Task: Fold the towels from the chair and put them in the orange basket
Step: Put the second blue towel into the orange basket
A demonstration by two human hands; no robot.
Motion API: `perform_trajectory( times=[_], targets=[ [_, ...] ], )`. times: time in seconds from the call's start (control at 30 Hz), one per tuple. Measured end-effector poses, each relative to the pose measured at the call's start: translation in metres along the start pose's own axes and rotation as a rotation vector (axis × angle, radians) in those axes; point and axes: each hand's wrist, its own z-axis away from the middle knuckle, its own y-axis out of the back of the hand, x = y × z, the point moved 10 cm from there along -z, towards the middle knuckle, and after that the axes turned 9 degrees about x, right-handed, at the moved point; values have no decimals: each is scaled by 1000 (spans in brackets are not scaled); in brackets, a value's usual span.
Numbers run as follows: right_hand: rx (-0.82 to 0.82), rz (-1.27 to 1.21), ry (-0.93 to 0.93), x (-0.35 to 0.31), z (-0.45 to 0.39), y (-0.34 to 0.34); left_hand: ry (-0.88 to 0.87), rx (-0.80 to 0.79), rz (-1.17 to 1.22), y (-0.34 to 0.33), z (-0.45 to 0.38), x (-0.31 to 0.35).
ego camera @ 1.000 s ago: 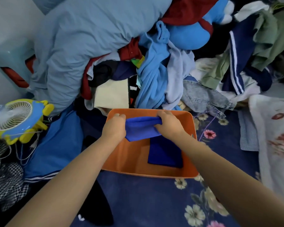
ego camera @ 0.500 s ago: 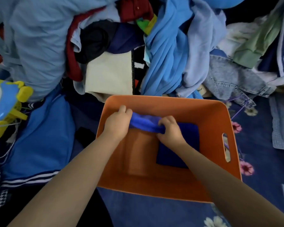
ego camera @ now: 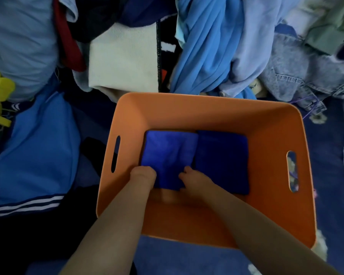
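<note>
Two folded blue towels in orange basket (ego camera: 262, 124): brighter towel (ego camera: 168, 153) pinched at near edge by left hand (ego camera: 143, 176) and right hand (ego camera: 195, 180); darker towel (ego camera: 222, 161) touching beside it.

Orange basket (ego camera: 266, 124) fills centre frame, slot handles at 3 and 9 o'clock. Two folded blue towels lie flat on its floor, touching: brighter towel (ego camera: 169, 153) at 9 o'clock of darker towel (ego camera: 220, 161). Left hand (ego camera: 143, 178) and right hand (ego camera: 195, 180) grip the brighter towel's near edge. Heaped clothes (ego camera: 205, 46) at 12 o'clock.
</note>
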Motion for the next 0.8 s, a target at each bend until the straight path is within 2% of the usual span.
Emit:
perform_trajectory(
  times=[0.13, 0.2, 0.3, 0.4, 0.57, 0.8],
  targets=[
    [263, 122, -19, 3, -15, 36, -29, 118, 96, 14, -9, 6],
    [194, 151, -35, 7, -24, 25, -20, 128, 194, 10, -13, 8],
    [52, 240, -76, 18, -33, 1, 31, 47, 322, -8, -18, 10],
    [47, 294, -73, 23, -41, 0, 78, 7, 346, -13, -19, 9],
    [50, 242, -81, 26, -51, 11, 102, 17, 343, -8, -23, 3],
    [30, 131, -69, 19, -39, 23, 88, 119, 194, 24, -4, -3]
  ],
)
